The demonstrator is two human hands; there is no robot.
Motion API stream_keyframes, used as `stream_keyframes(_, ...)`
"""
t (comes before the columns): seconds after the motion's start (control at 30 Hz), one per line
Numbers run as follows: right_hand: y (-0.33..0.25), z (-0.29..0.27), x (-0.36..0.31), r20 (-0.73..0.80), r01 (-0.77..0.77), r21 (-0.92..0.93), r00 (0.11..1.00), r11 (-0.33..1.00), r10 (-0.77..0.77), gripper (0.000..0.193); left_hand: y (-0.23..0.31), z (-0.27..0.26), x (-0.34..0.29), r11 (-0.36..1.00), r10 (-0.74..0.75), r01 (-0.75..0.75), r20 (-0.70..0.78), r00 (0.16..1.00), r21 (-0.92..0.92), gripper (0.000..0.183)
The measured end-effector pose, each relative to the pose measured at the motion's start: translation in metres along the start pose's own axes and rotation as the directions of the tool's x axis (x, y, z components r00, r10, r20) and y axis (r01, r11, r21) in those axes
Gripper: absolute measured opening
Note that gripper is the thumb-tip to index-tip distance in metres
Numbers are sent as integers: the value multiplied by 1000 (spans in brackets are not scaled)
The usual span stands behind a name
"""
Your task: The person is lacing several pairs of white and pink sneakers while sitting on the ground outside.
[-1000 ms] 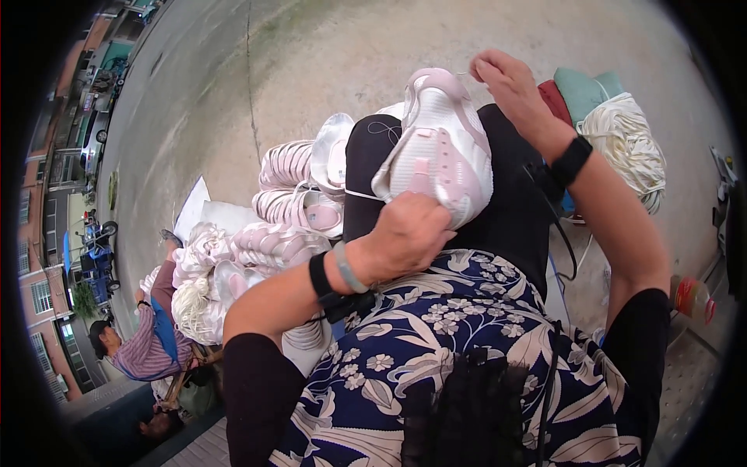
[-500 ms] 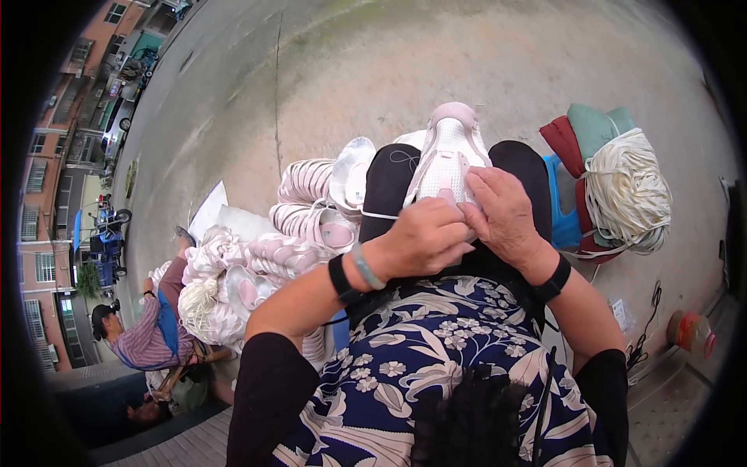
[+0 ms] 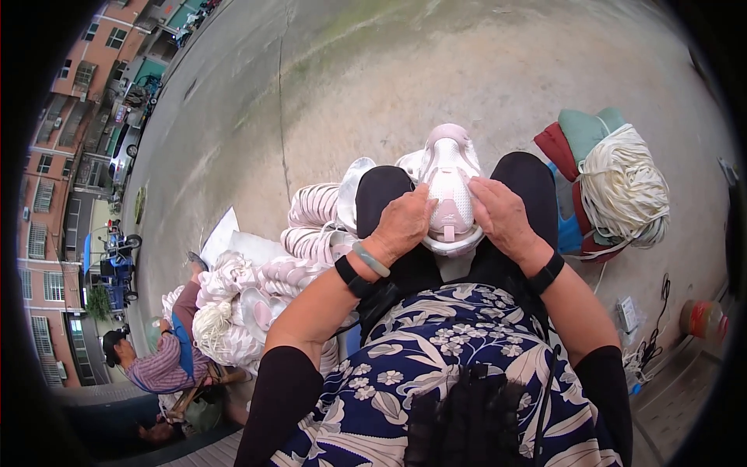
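A white and pink shoe upper point(image 3: 450, 185) rests between my knees, its rounded pink toe end pointing away from me. Its white mesh tongue with a pink patch faces up, and the collar opening is nearest me. My left hand point(image 3: 405, 222) grips the upper's left edge, thumb against the mesh. On the opposite edge my right hand point(image 3: 507, 221) holds it the same way, fingers bent over the side. Both hands are closed on the upper, with their fingertips partly hidden.
Stacked white-pink shoe uppers point(image 3: 315, 206) lie on my left, beside a heap of bundled uppers point(image 3: 233, 311). At my right stands a bundle of cream laces point(image 3: 625, 187) by red and green cloth. A seated person point(image 3: 167, 362) is at far left; a plastic jar point(image 3: 703, 320) stands far right.
My hands have moved apart from the upper's near end to its two side edges. The upper has shifted slightly toward me, and its tongue and collar now show.
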State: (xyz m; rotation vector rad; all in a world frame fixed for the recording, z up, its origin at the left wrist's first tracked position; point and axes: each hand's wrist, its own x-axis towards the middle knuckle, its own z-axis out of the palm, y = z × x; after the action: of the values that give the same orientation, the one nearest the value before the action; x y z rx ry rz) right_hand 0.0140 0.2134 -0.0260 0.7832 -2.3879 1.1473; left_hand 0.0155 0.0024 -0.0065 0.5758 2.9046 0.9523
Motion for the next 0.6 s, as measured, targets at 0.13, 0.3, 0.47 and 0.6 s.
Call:
stream_keyframes(0.13, 8, 1, -1, 1, -23, 14, 1000, 1000, 23, 24, -1, 1, 14, 998, -7, 5, 32, 999, 64, 21)
stream_keyframes(0.3, 12, 0, -4, 18, -39, 18, 999, 999, 39, 27, 4, 8, 13, 991, -26, 18, 58, 998, 129, 21)
stream_keyframes(0.47, 0, -9, -10, 151, -66, 34, 987, 997, 60, 35, 4, 11, 1, 996, -31, 24, 86, 996, 87, 21)
stream_keyframes(0.6, 4, -20, -7, 268, 15, 47, 963, 999, -27, 54, 1, 14, 1, 998, 11, -11, 2, 1000, 61, 20)
